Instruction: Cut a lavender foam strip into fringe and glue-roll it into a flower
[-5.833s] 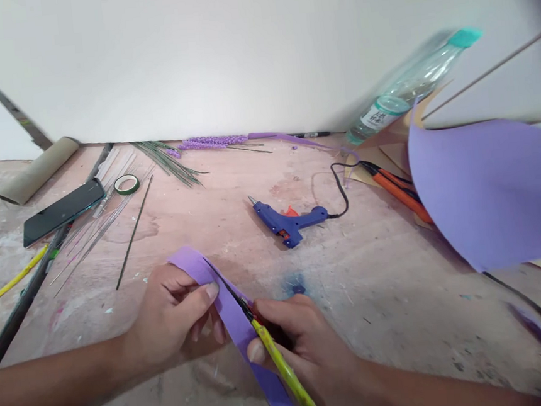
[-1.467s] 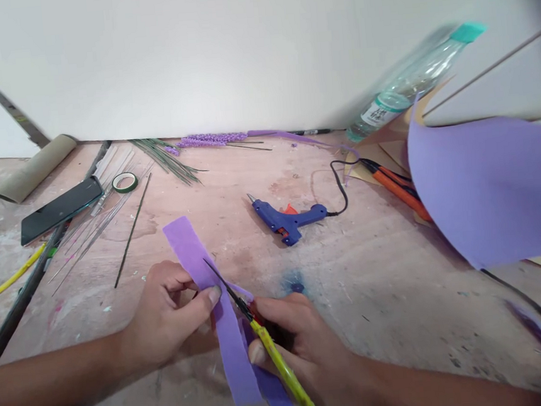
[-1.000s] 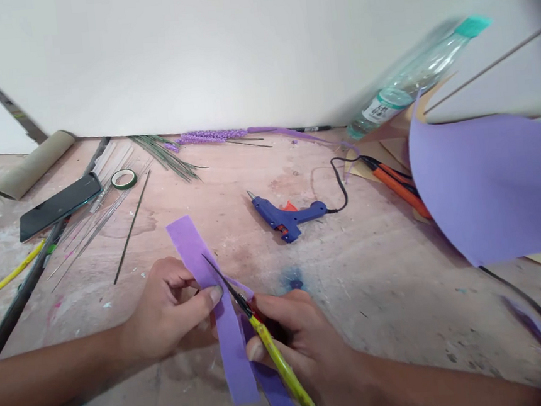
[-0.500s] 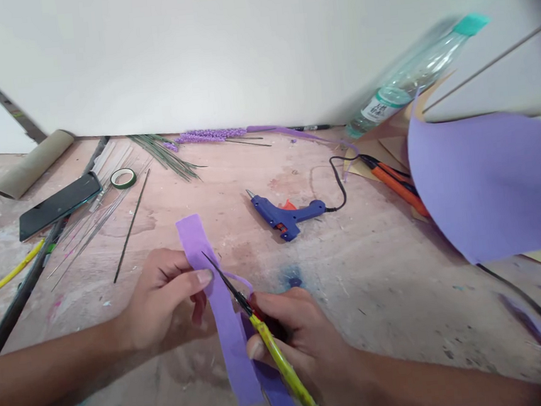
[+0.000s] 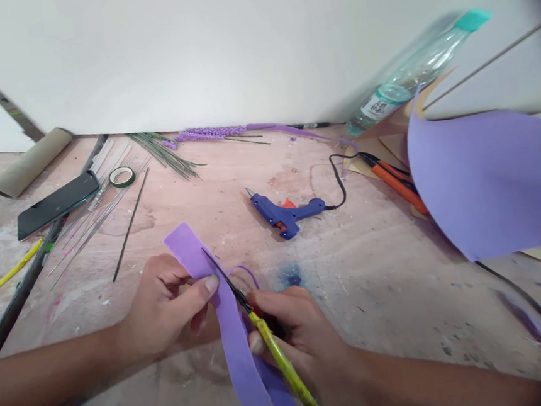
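One bottle label, lettering illegible

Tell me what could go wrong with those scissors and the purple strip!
The left hand pinches the purple strip close to the blades of the scissors, so its thumb might get nicked. If the strip bends or slips, the cut could wander. The blue glue gun lies just beyond both hands; I can't tell if it's hot, but if so, its metal tip could burn.
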Demonstrator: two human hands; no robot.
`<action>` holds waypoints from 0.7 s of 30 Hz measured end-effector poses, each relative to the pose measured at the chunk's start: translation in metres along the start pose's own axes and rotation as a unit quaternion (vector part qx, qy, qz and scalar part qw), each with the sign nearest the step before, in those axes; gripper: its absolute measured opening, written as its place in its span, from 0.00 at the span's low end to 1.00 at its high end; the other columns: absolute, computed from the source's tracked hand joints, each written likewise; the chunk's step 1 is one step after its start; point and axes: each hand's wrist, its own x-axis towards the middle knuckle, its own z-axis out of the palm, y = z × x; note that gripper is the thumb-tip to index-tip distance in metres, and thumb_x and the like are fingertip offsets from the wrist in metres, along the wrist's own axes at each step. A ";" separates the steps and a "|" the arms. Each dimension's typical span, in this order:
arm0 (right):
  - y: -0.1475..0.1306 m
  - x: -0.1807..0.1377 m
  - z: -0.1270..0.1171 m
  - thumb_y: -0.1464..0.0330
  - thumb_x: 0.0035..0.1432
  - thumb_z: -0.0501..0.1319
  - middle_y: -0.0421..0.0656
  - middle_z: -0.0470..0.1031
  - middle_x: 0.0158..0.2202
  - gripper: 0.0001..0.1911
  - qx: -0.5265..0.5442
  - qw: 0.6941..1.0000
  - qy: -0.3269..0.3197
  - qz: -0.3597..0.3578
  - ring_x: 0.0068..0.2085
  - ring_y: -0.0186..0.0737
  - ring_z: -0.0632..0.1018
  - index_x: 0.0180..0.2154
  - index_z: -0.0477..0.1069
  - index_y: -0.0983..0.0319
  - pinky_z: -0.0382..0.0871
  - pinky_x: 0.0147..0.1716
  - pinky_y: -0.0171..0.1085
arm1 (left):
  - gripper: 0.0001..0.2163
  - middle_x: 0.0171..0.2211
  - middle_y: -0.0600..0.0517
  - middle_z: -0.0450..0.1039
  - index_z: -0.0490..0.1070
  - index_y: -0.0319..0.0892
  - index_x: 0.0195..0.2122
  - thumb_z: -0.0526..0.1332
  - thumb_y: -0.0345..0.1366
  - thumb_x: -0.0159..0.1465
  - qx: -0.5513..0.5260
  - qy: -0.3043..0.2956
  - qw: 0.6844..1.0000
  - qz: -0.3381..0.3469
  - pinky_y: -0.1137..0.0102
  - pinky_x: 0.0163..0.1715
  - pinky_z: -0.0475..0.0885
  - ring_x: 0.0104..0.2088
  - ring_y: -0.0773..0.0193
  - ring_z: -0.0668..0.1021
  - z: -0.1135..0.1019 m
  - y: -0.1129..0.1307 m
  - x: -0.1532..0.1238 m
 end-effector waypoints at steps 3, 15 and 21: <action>-0.001 0.000 0.000 0.51 0.63 0.64 0.33 0.53 0.20 0.27 0.008 1.000 -0.011 -0.005 0.22 0.28 0.55 0.23 0.56 0.60 0.48 0.19 0.32 | 0.22 0.14 0.54 0.64 0.67 0.38 0.18 0.66 0.45 0.65 -0.006 -0.010 1.000 -0.017 0.75 0.17 0.58 0.17 0.71 0.64 0.001 -0.002 -0.002; -0.001 -0.002 -0.001 0.47 0.64 0.61 0.32 0.49 0.19 0.31 -0.007 1.000 -0.013 -0.018 0.21 0.26 0.53 0.22 0.53 0.60 0.46 0.18 0.32 | 0.17 0.17 0.52 0.65 0.68 0.38 0.19 0.64 0.43 0.60 -0.052 -0.009 0.998 -0.038 0.73 0.19 0.65 0.18 0.67 0.69 0.003 0.013 0.002; 0.000 -0.002 0.000 0.45 0.63 0.61 0.32 0.49 0.19 0.32 -0.006 1.000 -0.008 0.002 0.20 0.27 0.53 0.22 0.53 0.60 0.45 0.18 0.32 | 0.14 0.18 0.53 0.69 0.72 0.37 0.21 0.66 0.38 0.63 -0.019 0.016 1.000 0.007 0.77 0.19 0.63 0.18 0.70 0.69 -0.003 0.019 0.009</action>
